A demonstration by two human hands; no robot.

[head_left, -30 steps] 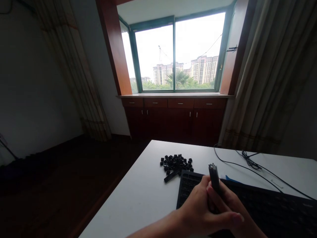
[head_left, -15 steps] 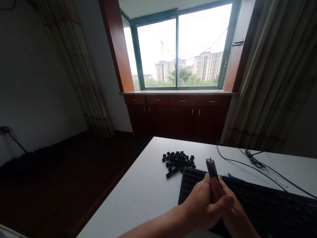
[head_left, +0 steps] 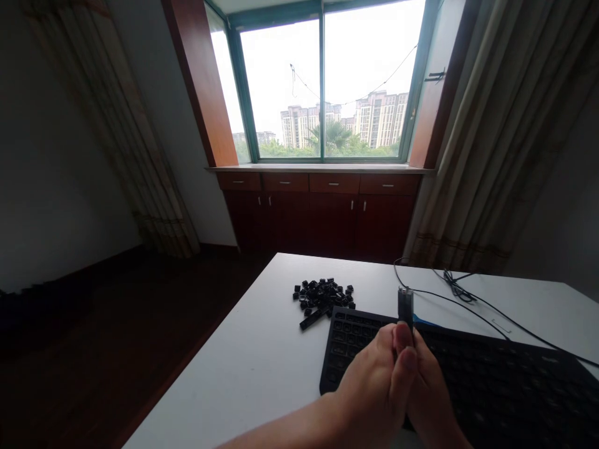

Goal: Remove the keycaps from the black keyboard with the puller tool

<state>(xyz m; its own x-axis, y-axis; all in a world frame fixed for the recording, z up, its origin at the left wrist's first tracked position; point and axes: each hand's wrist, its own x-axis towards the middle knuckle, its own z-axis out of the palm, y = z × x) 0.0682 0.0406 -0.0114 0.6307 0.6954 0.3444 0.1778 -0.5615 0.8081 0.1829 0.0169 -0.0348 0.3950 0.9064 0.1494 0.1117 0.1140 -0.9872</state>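
Observation:
My left hand point(head_left: 369, 393) and my right hand point(head_left: 433, 393) are pressed close together over a black keyboard point(head_left: 355, 340) on a white table point(head_left: 234, 368). Between their fingers stands a small dark cylindrical tool point(head_left: 405, 305) with a metal-looking tip, upright and partly hidden by my fingers. Its lower part is out of sight. To the left of the keyboard lies a heap of black keycaps point(head_left: 322, 296), and a long black space bar keycap point(head_left: 312, 318) rests at its lower edge.
Black cables point(head_left: 456, 288) loop across the far right of the table, and a blue strip point(head_left: 423, 322) shows behind the keyboard. The table's left edge drops to a dark wooden floor. Wooden cabinets point(head_left: 318, 212) stand beneath a window beyond the table.
The dark tool has turned from leaning to nearly upright, and my hands have closed in around it. The whole scene has shifted left and slightly upward in view.

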